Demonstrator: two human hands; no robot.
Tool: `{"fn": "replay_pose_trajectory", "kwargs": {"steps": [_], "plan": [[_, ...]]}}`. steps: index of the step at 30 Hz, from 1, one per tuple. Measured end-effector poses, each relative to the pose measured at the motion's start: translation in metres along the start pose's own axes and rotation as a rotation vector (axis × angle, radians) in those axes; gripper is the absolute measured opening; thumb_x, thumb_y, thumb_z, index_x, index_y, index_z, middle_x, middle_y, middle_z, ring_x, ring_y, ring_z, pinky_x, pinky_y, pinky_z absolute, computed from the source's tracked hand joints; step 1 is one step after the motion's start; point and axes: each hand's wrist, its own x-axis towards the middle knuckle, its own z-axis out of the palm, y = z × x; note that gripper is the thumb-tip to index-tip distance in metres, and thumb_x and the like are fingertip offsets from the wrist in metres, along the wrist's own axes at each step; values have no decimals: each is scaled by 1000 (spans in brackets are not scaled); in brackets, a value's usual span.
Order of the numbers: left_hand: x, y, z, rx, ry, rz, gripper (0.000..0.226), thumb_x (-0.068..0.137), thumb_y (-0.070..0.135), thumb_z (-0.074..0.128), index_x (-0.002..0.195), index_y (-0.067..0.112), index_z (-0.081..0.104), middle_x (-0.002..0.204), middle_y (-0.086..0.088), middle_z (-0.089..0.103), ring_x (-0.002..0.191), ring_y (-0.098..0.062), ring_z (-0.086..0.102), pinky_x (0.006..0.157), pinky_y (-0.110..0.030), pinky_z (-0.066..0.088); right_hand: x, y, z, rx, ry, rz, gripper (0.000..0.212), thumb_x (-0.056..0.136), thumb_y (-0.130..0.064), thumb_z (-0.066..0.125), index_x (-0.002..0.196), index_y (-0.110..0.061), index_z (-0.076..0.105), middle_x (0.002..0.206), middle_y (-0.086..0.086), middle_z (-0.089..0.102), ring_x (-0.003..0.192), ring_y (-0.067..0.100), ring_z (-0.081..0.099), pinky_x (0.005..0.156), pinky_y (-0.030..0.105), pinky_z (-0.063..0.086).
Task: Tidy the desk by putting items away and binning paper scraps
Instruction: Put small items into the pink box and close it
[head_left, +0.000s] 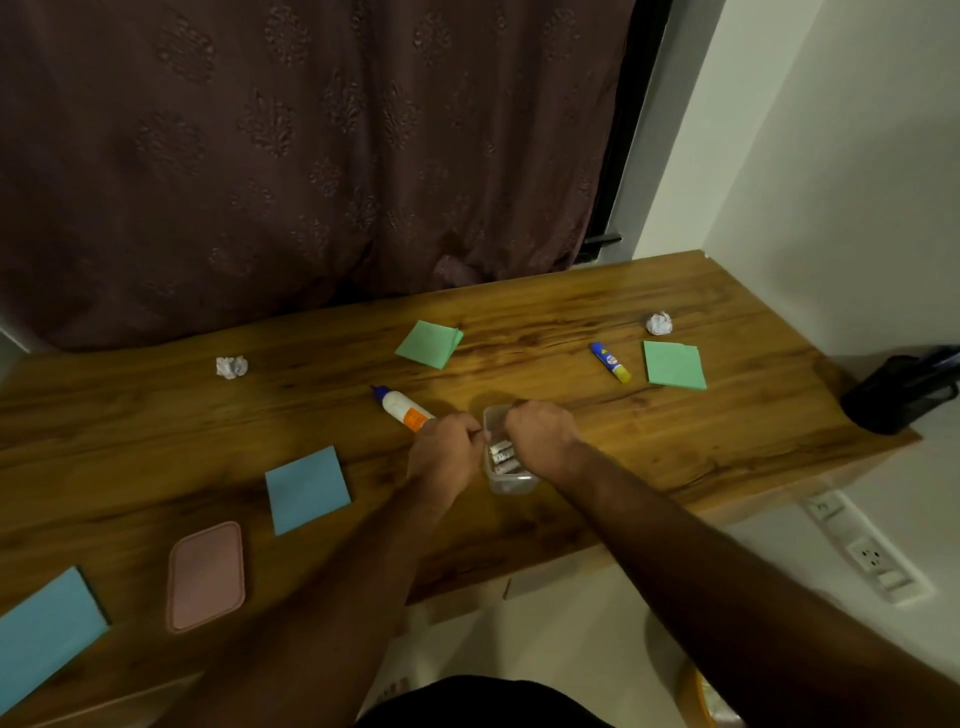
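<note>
A small clear plastic box (511, 480) with several small white pieces inside stands near the desk's front edge. My left hand (447, 452) is curled against its left rim. My right hand (543, 434) is curled over its right side, and what either hand pinches is hidden. A white glue bottle (402, 408) lies just left of my left hand. A blue and yellow glue stick (610, 362) lies further right. Two crumpled paper balls, one (231, 367) at the left and one (659, 323) at the right, sit on the wooden desk (571, 322).
Two green note pads (429, 344) (674, 365) lie at the back, two blue pads (306, 489) (44, 631) at the front left. A pink lid (206, 577) lies beside them. A black pen holder (901, 395) stands at the right end. A curtain (311, 156) hangs behind.
</note>
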Motion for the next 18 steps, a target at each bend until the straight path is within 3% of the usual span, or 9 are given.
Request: {"fn": "replay_pose_trajectory", "kwargs": {"steps": [9, 13, 18], "plan": [[3, 0, 5, -117, 5, -65, 15, 91, 32, 58, 92, 22, 69, 84, 4, 70, 77, -13, 62, 66, -26, 44, -5, 34, 14, 443, 162, 247, 17, 88, -19, 58, 99, -19, 71, 97, 5, 72, 85, 21, 68, 68, 29, 53], [6, 0, 9, -146, -10, -101, 22, 92, 37, 56, 94, 20, 69, 82, 4, 67, 77, -13, 61, 64, -26, 42, -11, 38, 23, 717, 124, 385, 12, 87, -23, 64, 98, -19, 68, 92, 0, 72, 84, 17, 67, 72, 31, 56], [13, 0, 16, -321, -107, -207, 27, 91, 42, 58, 101, 18, 67, 84, -1, 68, 78, -19, 67, 74, -41, 59, -14, 39, 33, 967, 85, 462, 12, 86, -25, 67, 95, -17, 69, 86, 1, 70, 77, 15, 66, 61, 22, 45]]}}
